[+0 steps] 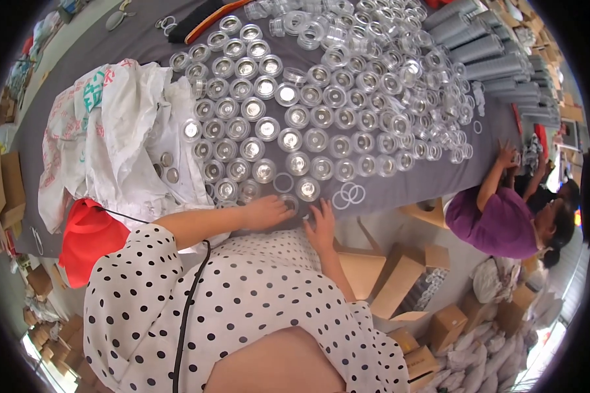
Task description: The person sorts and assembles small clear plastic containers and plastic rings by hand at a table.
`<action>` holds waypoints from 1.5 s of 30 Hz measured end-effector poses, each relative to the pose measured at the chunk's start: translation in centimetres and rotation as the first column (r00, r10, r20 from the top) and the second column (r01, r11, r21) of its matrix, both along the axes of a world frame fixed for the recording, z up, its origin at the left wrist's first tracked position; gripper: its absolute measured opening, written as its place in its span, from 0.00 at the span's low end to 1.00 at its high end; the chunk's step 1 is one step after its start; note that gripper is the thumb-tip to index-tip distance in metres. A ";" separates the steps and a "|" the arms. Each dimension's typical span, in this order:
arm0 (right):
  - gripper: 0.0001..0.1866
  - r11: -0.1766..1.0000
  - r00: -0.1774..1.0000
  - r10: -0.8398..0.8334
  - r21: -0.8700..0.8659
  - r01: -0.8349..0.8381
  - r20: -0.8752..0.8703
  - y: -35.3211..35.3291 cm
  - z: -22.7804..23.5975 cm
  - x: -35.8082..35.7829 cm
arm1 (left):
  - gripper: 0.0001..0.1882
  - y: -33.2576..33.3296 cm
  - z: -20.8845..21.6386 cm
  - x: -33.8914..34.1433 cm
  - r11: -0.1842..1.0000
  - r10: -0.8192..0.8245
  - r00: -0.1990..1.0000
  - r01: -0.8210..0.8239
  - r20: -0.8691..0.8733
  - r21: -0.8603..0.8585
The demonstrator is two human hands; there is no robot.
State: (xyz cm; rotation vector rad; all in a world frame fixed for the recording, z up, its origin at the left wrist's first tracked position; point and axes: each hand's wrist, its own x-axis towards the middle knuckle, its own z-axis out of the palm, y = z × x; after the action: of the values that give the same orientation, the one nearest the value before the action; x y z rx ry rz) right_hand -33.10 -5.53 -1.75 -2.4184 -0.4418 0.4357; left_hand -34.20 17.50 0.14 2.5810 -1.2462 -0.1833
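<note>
At the near edge of the grey-covered table, my left hand (267, 213) is closed, its fingertips at a clear round container (288, 201). My right hand (320, 227) is beside it, thumb and fingers apart, with nothing visible between them. Just beyond the right fingertips stands a clear round container with a silvery disc inside (308, 188). A loose clear ring (284, 182) lies to its left, and several white rings (349, 195) overlap to its right. Rows of similar clear containers (267, 128) spread across the table beyond both hands.
A white woven sack (121, 124) with loose silvery discs (172, 175) on it lies at left, beside red cloth (92, 239). Grey stacks (498, 65) stand at far right. A person in purple (495, 219) works at right. An open carton (400, 281) stands below the table.
</note>
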 end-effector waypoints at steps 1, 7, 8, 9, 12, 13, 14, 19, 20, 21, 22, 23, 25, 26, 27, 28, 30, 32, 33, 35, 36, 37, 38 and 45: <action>0.26 1.000 1.000 -0.001 0.000 0.001 0.000 0.0 0.0 0.0 | 0.25 0.0 -0.2 0.0 1.000 0.000 0.998 0.002 -0.061 0.031; 0.26 1.000 1.000 0.006 0.016 -0.006 0.010 -0.3 -0.2 0.1 | 0.30 -0.3 0.6 -0.4 0.992 0.111 0.949 -0.089 -0.295 0.090; 0.26 1.000 1.000 0.009 0.013 -0.009 0.001 -0.3 -0.1 0.1 | 0.30 -0.6 0.8 -0.4 0.982 0.167 0.887 -0.111 -0.431 0.153; 0.26 1.000 1.000 0.012 0.010 -0.012 -0.007 -0.3 0.0 0.1 | 0.30 -0.9 0.7 -0.6 0.982 0.168 0.886 -0.112 -0.431 0.152; 0.25 1.000 0.999 0.024 0.000 -0.024 -0.024 -0.2 0.2 0.2 | 0.30 -1.4 -0.4 -1.3 0.961 0.218 0.885 -0.122 -0.412 0.247; 0.25 1.000 0.999 0.024 -0.001 -0.024 -0.025 -0.2 0.3 0.2 | 0.30 -1.3 -0.7 -1.5 0.980 0.165 0.925 -0.115 -0.343 0.162; 0.25 1.000 0.999 0.030 -0.001 -0.030 -0.024 -0.2 0.3 0.2 | 0.30 -1.3 -1.1 -1.6 0.992 0.117 0.957 -0.100 -0.267 0.078; 0.25 0.999 0.998 0.034 -0.011 -0.034 -0.045 -0.5 0.4 0.5 | 0.28 -1.9 -0.8 -2.0 0.974 0.187 0.897 -0.114 -0.401 0.198; 0.24 1.000 0.998 0.011 0.025 -0.010 -0.067 -0.6 0.3 0.6 | 0.28 -1.9 -0.5 -2.1 0.971 0.210 0.903 -0.148 -0.375 0.188; 0.24 0.998 0.996 -0.010 0.060 0.015 -0.089 -0.7 0.2 0.6 | 0.28 -1.9 -0.6 -2.1 0.972 0.207 0.902 -0.144 -0.379 0.187; 0.24 0.998 0.996 -0.007 0.061 0.013 -0.091 -0.6 0.2 0.7 | 0.27 -1.9 -0.8 -2.1 0.969 0.228 0.904 -0.172 -0.363 0.180; 0.24 0.999 0.996 0.002 0.052 0.003 -0.090 -0.5 0.2 0.7 | 0.27 -1.9 -1.0 -2.1 0.965 0.249 0.905 -0.199 -0.346 0.173; 0.23 0.999 0.996 0.017 0.047 -0.013 -0.091 -0.2 0.2 0.7 | 0.26 -2.4 -1.3 -2.1 0.961 0.243 0.902 -0.173 -0.357 0.217; 0.23 0.999 0.998 0.020 0.041 -0.017 -0.063 0.0 0.1 0.6 | 0.25 -2.7 -1.5 -2.1 0.955 0.234 0.900 -0.143 -0.367 0.259; 0.23 0.999 0.999 0.026 0.038 -0.025 -0.035 0.2 0.1 0.5 | 0.25 -3.1 -2.0 -2.4 0.952 0.247 0.897 -0.153 -0.367 0.266; 0.23 0.998 0.999 0.044 0.052 -0.042 -0.031 0.2 -0.1 0.7 | 0.26 -3.5 -2.8 -2.6 0.950 0.276 0.876 -0.188 -0.395 0.248; 0.23 0.998 0.999 0.038 0.054 -0.036 -0.036 -0.3 -0.6 0.5 | 0.24 -2.9 -0.7 -1.4 0.949 0.299 0.869 -0.226 -0.395 0.221; 0.23 0.997 0.997 0.061 0.054 -0.058 -0.045 -0.8 -0.4 0.4 | 0.21 -0.7 0.6 -0.1 0.958 0.271 0.841 -0.284 -0.468 0.044; 0.23 0.998 0.997 0.059 0.033 -0.057 -0.055 -0.8 -0.4 0.5 | 0.17 0.7 1.2 0.3 0.934 0.199 0.826 -0.323 -0.528 -0.155; 0.23 0.996 0.996 0.081 0.043 -0.080 -0.039 -1.1 -0.4 0.5 | 0.13 3.9 3.0 0.8 0.719 0.483 0.646 -0.678 -0.591 -0.154; 0.23 0.997 0.997 0.076 0.035 -0.075 -0.029 -1.1 -0.6 0.5 | 0.12 6.3 3.5 0.7 0.504 0.593 0.511 -0.838 -0.622 -0.209; 0.23 0.994 0.995 0.102 0.046 -0.100 -0.021 -0.6 -0.3 0.6 | 0.12 9.8 0.5 -0.2 0.390 0.720 0.415 -0.905 -0.556 -0.170; 0.23 0.996 0.996 0.083 0.036 -0.082 -0.029 -1.0 -0.2 0.5 | 0.10 11.4 1.6 0.5 0.150 0.878 0.224 -0.968 -0.424 -0.200; 0.23 0.996 0.996 0.088 0.036 -0.087 -0.029 -0.4 0.0 0.8 | 0.24 22.1 -1.8 -4.9 -0.071 0.997 -0.070 -0.978 0.012 0.195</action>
State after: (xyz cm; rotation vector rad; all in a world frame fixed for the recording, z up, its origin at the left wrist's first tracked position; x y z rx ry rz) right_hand -32.27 -5.95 -1.75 -2.3628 -0.5387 0.4984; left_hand -39.07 39.61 -1.66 2.7224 1.0942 -0.1058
